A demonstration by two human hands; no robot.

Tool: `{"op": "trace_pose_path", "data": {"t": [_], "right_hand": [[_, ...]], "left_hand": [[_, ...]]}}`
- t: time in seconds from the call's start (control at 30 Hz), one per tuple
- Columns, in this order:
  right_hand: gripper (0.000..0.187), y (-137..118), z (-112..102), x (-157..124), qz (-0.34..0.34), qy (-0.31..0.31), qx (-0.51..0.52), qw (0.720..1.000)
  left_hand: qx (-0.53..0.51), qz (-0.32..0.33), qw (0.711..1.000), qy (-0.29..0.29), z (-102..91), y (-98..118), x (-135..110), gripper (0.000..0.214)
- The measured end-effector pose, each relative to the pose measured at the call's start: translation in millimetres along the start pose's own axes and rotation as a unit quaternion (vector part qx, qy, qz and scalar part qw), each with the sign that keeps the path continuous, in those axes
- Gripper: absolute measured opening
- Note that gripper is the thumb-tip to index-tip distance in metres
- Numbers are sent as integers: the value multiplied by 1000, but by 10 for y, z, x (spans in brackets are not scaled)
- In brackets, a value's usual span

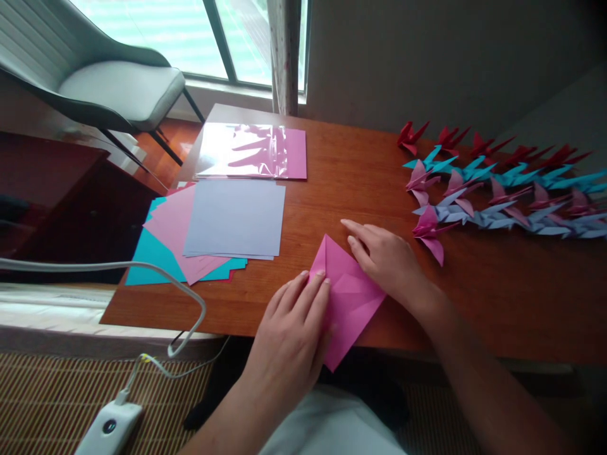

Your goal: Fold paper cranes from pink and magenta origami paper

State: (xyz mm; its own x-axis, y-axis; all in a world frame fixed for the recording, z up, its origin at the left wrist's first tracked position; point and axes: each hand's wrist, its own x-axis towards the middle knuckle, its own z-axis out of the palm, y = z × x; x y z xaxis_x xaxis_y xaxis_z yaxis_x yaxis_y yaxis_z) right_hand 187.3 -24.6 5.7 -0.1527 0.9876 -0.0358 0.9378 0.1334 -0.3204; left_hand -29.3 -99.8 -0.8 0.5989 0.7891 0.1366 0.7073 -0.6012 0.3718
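Note:
A sheet of pink origami paper (355,297) lies turned as a diamond at the table's front edge, its lower corner jutting past the edge. Creases run across it, and a narrow flap is folded at its upper left side. My left hand (296,322) rests on the left part of the sheet, fingers stretched out and pressing the folded flap; the thumb is partly hidden. On the sheet's upper right edge lies my right hand (389,259), its fingers extended forward over the tabletop and holding nothing.
Rows of folded paper cranes (429,230) stand on the right of the wooden table (351,183). Light-blue sheets (234,218), pink sheets (173,227) and turquoise sheets (156,253) lie left, below a clear plastic packet (241,151). A white cable (190,294) loops past the front left edge.

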Motion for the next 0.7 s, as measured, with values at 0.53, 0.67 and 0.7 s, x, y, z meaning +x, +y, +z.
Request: {"op": "trace_pose_path", "data": {"t": [0.53,0.67,0.7], "right_hand": [[43,22,170,-503,88,53,297,949],[43,73,161,-515,117,48,383,915],[43,84,162,-512,118,45,393,911]], "left_hand": [[-564,-291,769,76,-145,-257,351,29],[-642,-313,698,49,-151,-322,344,36],[-650,-317,690,45,-152,-336,338,37]]}}
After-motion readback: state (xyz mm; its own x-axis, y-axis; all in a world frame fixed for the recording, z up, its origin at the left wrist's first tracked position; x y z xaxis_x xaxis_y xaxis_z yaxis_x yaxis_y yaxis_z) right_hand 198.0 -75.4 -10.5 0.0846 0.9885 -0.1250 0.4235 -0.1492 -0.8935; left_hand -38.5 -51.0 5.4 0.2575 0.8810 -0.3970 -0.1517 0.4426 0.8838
